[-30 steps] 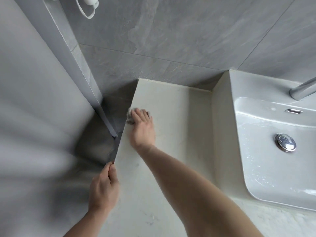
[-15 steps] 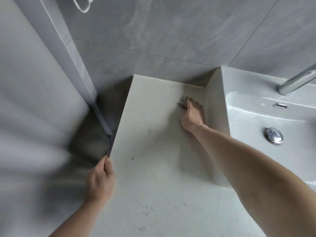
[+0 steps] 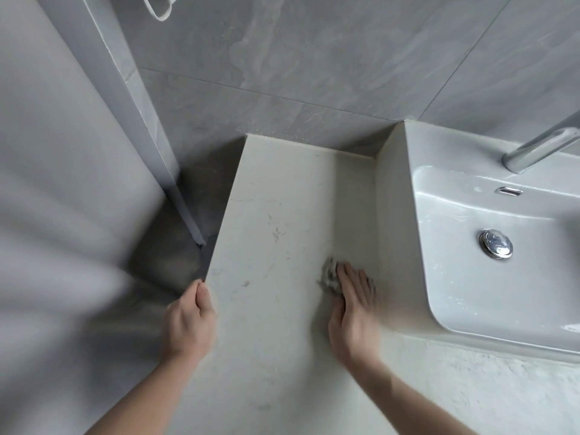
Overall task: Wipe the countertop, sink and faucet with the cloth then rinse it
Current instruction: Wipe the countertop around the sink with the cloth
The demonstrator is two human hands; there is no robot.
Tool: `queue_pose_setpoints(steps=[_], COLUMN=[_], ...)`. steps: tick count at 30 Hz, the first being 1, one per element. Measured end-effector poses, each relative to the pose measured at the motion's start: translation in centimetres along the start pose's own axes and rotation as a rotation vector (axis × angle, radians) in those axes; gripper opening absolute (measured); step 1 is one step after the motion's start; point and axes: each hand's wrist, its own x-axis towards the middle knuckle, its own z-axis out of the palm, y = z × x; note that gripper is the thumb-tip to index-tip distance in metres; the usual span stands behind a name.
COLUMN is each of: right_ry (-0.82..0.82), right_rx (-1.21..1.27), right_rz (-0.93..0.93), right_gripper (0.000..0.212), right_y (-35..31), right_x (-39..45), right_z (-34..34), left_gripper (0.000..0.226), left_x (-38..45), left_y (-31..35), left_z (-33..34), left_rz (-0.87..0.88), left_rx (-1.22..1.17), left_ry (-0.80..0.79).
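Head view: right hand flat, fingers straight, pressing grey cloth onto pale counter, just beside outer wall of white sink. Left hand curled over counter's left edge, gripping it. Chrome faucet above basin, drain plug inside.

Sink is sitting on the bench at right, faucet standing behind its basin. Right hand is lying on the cloth on the bench, just beside the sink's left wall. Left hand is resting at the bench's left edge, well apart from the right.
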Motion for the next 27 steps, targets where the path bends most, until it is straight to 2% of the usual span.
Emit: queue_pose_setpoints(steps=[4,6,11,15,17,20,23,25,27], right_ry=[-0.139,-0.157,-0.132,-0.170,-0.217,-0.255,-0.247,-0.255,-0.329], right_rx=[0.107,0.184,0.310,0.297,0.257,0.061,-0.071,-0.014,0.056], right_rz=[-0.195,-0.154,-0.034,-0.047,-0.087,-0.176,-0.282,-0.390,-0.457], right_gripper=[0.052,0.045,0.039,0.054,0.054,0.056,0.064,0.060,0.060], right_y=[-0.3,-1.0,-5.8,-11.1,-13.2,-14.8,-15.2,-14.9,-14.3], right_x=[-7.7,-7.6,1.7,10.1,13.4,16.5,15.6,12.7,8.7], right_z=[-1.1,-1.4,0.2,2.7,3.8,6.0,7.9,8.3,8.1], left_gripper=[0.054,0.053,0.041,0.038,0.040,0.053,0.050,0.050,0.057], left_x=[0.0,-0.1,0.0,-0.1,-0.2,0.0,0.2,0.1,0.0], left_y=[0.1,0.3,0.5,0.5,0.4,-0.1,-0.1,-0.2,-0.2], left_z=[0.0,-0.1,-0.2,-0.1,-0.1,0.1,0.1,0.1,0.0], left_rz=[-0.011,-0.015,-0.036,-0.046,-0.034,-0.012,0.008,0.006,0.023], left_rx=[-0.010,-0.013,-0.002,0.002,-0.003,0.005,-0.022,-0.029,-0.024], left_ry=[-0.002,-0.002,0.007,0.024,0.001,-0.017,-0.007,-0.014,-0.011])
